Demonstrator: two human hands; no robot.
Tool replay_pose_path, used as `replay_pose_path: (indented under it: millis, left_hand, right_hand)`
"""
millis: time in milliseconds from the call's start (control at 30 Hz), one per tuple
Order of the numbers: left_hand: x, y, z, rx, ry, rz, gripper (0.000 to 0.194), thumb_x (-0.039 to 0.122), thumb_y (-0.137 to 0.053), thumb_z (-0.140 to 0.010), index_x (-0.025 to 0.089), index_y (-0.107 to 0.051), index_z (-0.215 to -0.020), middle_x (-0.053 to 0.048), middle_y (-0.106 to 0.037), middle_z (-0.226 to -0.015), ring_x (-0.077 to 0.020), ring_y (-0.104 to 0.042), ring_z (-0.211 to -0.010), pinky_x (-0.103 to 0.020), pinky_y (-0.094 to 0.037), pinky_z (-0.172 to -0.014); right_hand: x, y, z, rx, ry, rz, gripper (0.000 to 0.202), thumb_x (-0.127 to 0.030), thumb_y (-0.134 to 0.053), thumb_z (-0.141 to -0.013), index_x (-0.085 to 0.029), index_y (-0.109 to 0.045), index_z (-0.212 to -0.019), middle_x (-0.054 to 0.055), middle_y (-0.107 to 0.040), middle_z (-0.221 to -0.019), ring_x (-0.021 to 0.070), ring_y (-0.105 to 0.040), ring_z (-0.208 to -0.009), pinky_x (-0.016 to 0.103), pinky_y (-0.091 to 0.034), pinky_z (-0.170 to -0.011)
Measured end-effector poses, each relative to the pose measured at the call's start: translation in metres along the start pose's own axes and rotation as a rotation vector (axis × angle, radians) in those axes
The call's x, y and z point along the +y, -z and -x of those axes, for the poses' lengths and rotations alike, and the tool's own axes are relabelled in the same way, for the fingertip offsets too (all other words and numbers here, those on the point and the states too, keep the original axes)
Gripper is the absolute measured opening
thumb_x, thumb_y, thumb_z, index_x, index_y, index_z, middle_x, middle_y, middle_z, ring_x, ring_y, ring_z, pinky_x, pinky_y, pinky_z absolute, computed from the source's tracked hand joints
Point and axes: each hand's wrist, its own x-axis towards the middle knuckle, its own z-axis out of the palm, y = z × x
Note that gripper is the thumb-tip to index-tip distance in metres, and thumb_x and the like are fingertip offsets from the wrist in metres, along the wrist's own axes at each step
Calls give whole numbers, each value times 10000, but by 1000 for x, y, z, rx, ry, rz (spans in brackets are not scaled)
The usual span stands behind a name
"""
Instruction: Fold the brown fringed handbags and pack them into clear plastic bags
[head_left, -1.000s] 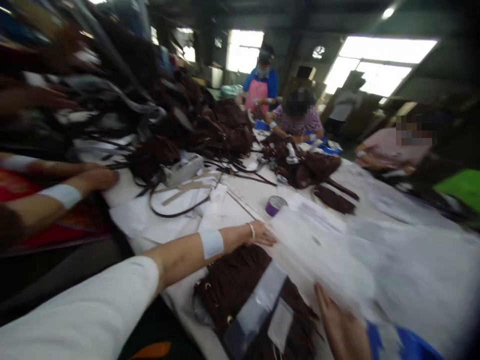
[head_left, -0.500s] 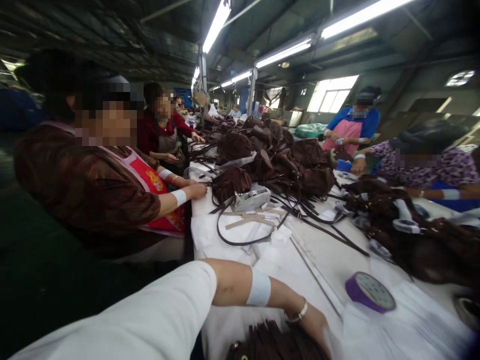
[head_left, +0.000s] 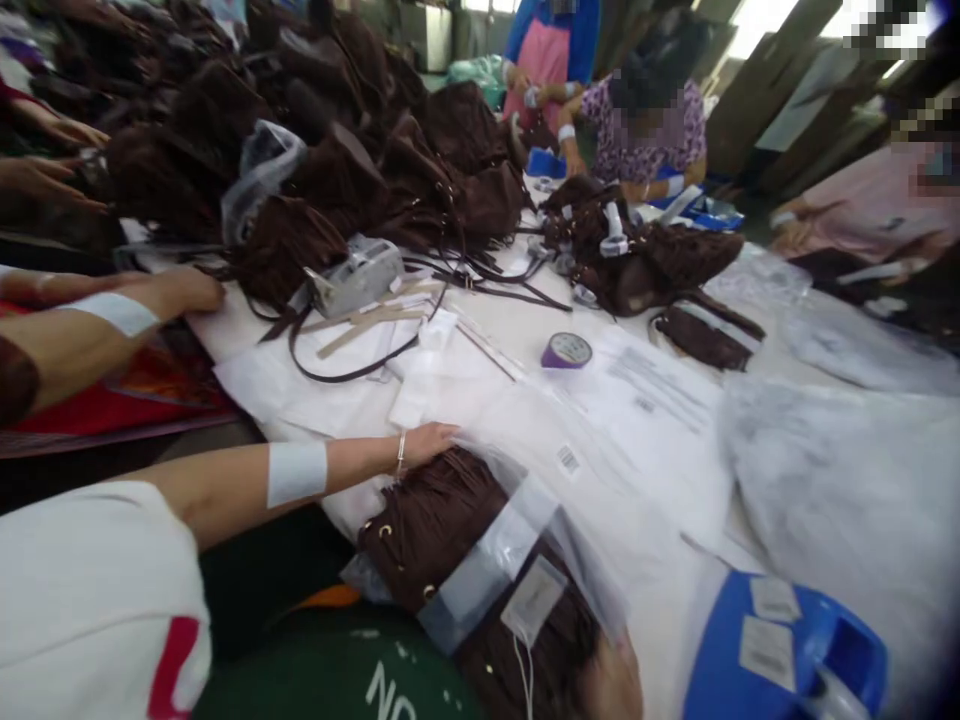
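Observation:
A dark brown fringed handbag (head_left: 450, 500) with brass eyelets lies in front of me at the table's near edge. Clear plastic wraps its middle, and a white tag (head_left: 534, 600) on a string rests on it. My left hand (head_left: 433, 442), with a bracelet on the wrist, reaches over the handbag's far left corner, fingers closed on the edge of a clear plastic bag (head_left: 495, 460). At the handbag's right end is my right hand (head_left: 613, 680), touching its side; it is blurred, partly cut off by the frame, and its fingers are unclear.
A purple tape roll (head_left: 566, 351) and a blue tape dispenser (head_left: 780, 650) stand on the white table. Plastic bags (head_left: 847, 480) lie at right. Brown handbags (head_left: 337, 170) are heaped at the back. A co-worker's arm (head_left: 112, 315) is close on my left; other people work across the table.
My view has swung down and to the right. The handbag now shows almost fully, with my left hand at its far corner, and my right hand has come into view.

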Motion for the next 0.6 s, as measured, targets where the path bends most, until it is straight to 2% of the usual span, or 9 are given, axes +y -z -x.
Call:
replay_pose_path:
  millis: [100, 167, 300, 433, 500, 600]
  left_hand:
    - [-9, -11, 14, 155, -81, 46, 315, 263, -545, -764, 168, -636, -1050, -19, -714, -874, -161, -659, -771, -257, -503, -736]
    - [-10, -14, 22, 186, -110, -35, 334, 288, -509, -793, 153, -614, -1079, -29, -710, -899, -169, -653, -796, -268, -501, -749]
    - [-5, -4, 31, 180, -195, -382, 337, 291, -450, -823, 148, -612, -1081, -30, -692, -977, -183, -626, -906, -286, -476, -862]
    - [-7, 0, 39, 284, -336, -697, 358, 284, -389, -862, 155, -617, -1106, -36, -675, -1052, -192, -600, -1002, -283, -419, -960]
    - [-10, -3, 46, 305, -350, -716, 373, 306, -371, -884, 153, -616, -1121, -46, -672, -1077, -198, -597, -1028, -281, -415, -971]
    - [-10, -5, 59, 253, -317, -624, 392, 383, -386, -894, 161, -626, -1111, -41, -673, -1092, -207, -594, -1052, -293, -410, -993]
  right_hand:
    - [-8, -1, 22, 26, -181, -147, 526, -464, -415, -813, -192, -576, -1234, 65, -689, -1054, 272, -597, -1056, 370, -469, -881]
    - [-16, -6, 25, 40, -189, -196, 548, -467, -399, -831, -155, -552, -1255, 77, -680, -1082, 262, -586, -1071, 356, -456, -897]
    - [-25, -8, 21, 56, -127, -171, 582, -537, -327, -875, -129, -613, -1177, 94, -679, -1076, 261, -552, -1115, 342, -424, -933]
    - [-23, -7, 23, 102, -155, -168, 627, -603, -376, -855, -119, -621, -1171, 104, -687, -1042, 271, -586, -1019, 343, -448, -863]
    - [-22, -6, 27, 130, -192, -188, 623, -604, -370, -860, -130, -621, -1177, 95, -693, -1037, 261, -596, -996, 330, -454, -842]
    - [-23, -3, 34, 99, -214, -232, 615, -588, -342, -878, -132, -616, -1187, 87, -702, -1021, 242, -606, -985, 311, -459, -839]
